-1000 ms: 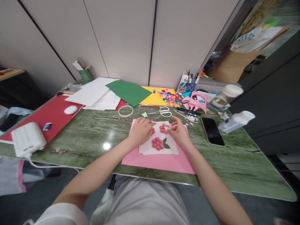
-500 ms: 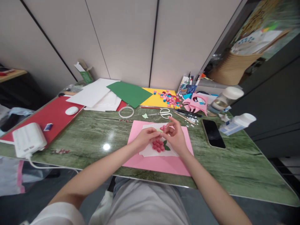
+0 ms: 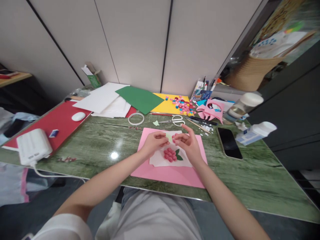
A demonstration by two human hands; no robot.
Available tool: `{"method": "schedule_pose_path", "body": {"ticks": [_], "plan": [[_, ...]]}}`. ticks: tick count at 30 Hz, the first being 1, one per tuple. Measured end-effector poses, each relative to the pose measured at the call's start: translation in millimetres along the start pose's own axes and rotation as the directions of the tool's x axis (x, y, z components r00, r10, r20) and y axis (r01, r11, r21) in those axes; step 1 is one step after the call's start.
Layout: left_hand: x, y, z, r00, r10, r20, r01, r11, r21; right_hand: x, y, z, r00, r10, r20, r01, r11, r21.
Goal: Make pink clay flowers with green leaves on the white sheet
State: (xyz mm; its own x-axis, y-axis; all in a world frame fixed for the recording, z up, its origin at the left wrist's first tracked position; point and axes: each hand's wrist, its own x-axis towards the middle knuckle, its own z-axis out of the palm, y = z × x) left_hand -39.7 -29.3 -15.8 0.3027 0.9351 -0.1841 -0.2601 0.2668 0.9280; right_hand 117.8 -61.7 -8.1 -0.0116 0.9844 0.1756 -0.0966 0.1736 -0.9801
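Over the white paper (image 3: 157,159) on a pink sheet (image 3: 170,175), my left hand (image 3: 155,143) pinches a small light green paper piece (image 3: 169,137). My right hand (image 3: 188,143) is just right of it, its thumb and fingers drawn together near the green piece; what they hold, if anything, is too small to tell. Below the hands, a cluster of pink rolled paper pieces (image 3: 170,155) lies on the white paper with dark green leaves (image 3: 178,155) at its right. More pink pieces show partly between the hands.
White scissors (image 3: 178,120), a tape roll (image 3: 136,118) and a green scrap (image 3: 156,123) lie behind the pink sheet. Colourful rolled pieces (image 3: 183,106) rest on yellow paper (image 3: 160,107). At right are a phone (image 3: 229,142) and a white bottle (image 3: 257,133); at left, a power bank (image 3: 33,146).
My hands have moved slightly apart, and more of the light green piece shows in my left fingers. The whole view has shifted slightly.
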Motion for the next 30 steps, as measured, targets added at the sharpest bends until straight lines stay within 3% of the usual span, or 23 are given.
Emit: {"method": "schedule_pose_path", "body": {"ticks": [5,12,21,30], "plan": [[-0.3,-1.8,-1.0,0.999,0.025,0.043,-0.034,0.978,0.207,-0.2,-1.3,-1.1,0.999,0.033,0.022,-0.034,0.999,0.037],[-1.9,0.7,-3.3,0.991,0.055,0.122,-0.096,0.930,0.355,-1.2,-1.0,0.6,0.998,0.049,0.049,-0.050,0.998,0.027],[1.1,-2.8,-5.1,0.987,0.115,0.113,-0.153,0.889,0.433,2.2,4.1,0.5,0.993,0.113,-0.041,-0.113,0.994,-0.003],[1.7,-6.3,-6.8,0.984,0.135,0.120,-0.173,0.892,0.418,3.4,4.4,-1.2,0.988,0.145,-0.057,-0.148,0.987,-0.057]]}}
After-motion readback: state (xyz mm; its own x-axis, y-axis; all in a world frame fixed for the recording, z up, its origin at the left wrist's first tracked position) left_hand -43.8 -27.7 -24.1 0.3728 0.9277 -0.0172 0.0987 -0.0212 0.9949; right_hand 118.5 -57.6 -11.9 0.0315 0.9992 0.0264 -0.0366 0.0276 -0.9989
